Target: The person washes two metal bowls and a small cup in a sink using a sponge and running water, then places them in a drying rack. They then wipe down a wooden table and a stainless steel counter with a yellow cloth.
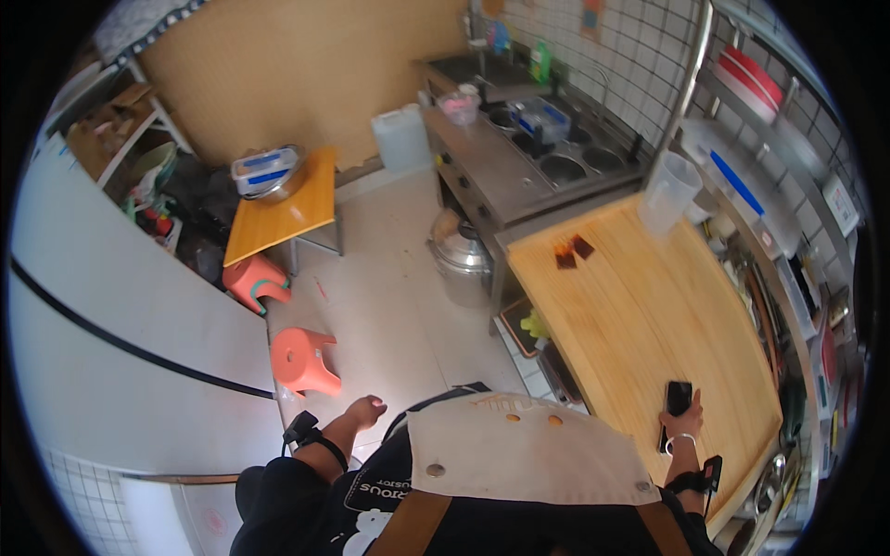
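Observation:
My right hand point(685, 419) grips a black smartphone point(678, 397) on the wooden worktop point(626, 306). The palm hides its middle, and dark ends show on both sides. A white bracelet point(680, 438) circles that wrist. My left hand point(367, 411) hangs at my side above the floor, fingers curled, with nothing visible in it. Two small dark reddish-brown pieces point(573, 252) lie on the worktop's far part, well away from my right hand. At its far right corner stands a translucent plastic measuring jug point(671, 187).
A steel stove counter point(480, 160) adjoins the worktop, with a lidded metal pot point(462, 260) below. Crowded shelves point(786, 278) line the right side. Coral plastic stools point(302, 361) and a small yellow table point(292, 215) stand left, near a white cabinet point(139, 313).

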Motion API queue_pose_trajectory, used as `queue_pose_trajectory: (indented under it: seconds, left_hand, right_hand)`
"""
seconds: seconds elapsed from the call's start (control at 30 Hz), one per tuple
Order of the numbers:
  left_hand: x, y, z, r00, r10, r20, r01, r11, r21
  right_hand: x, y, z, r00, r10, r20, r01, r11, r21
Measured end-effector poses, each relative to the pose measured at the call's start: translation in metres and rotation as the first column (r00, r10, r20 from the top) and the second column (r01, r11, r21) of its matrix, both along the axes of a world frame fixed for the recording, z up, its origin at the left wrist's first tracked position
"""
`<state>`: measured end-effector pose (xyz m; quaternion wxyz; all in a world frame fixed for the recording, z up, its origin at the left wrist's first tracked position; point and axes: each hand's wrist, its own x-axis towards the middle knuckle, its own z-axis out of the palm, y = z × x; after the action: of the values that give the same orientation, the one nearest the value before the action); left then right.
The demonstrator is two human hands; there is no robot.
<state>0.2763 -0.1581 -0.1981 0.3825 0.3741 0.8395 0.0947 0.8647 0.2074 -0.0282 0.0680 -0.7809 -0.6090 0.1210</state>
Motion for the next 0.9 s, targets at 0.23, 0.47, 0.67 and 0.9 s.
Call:
queue_pose_trajectory:
  seconds: [0.23, 0.47, 0.67, 0.9]
  left_hand:
    - [-0.043, 0.069, -0.072, 0.396, 0.288, 0.872, -0.331, 0.931, -0.157]
    - [-0.088, 0.195, -0.053, 0.922, -0.099, 0.374, 0.13, 0.99, -0.058]
    - [-0.072, 0.275, -0.017, 0.91, -0.2, 0.362, 0.213, 0.977, 0.005]
    - [-0.095, 0.28, -0.038, 0.883, -0.181, 0.433, 0.176, 0.983, 0.052]
  right_hand:
    - [0.003, -0.002, 0.003, 0.997, -0.028, -0.068, 0.027, 1.0, -0.013]
    - [-0.001, -0.017, 0.006, 0.995, -0.098, -0.012, 0.098, 0.995, -0.003]
    - [-0.01, -0.01, 0.017, 0.99, -0.134, 0.046, 0.137, 0.987, -0.08]
    - [-0.014, -0.001, 0.011, 0.988, -0.122, 0.099, 0.13, 0.989, -0.076]
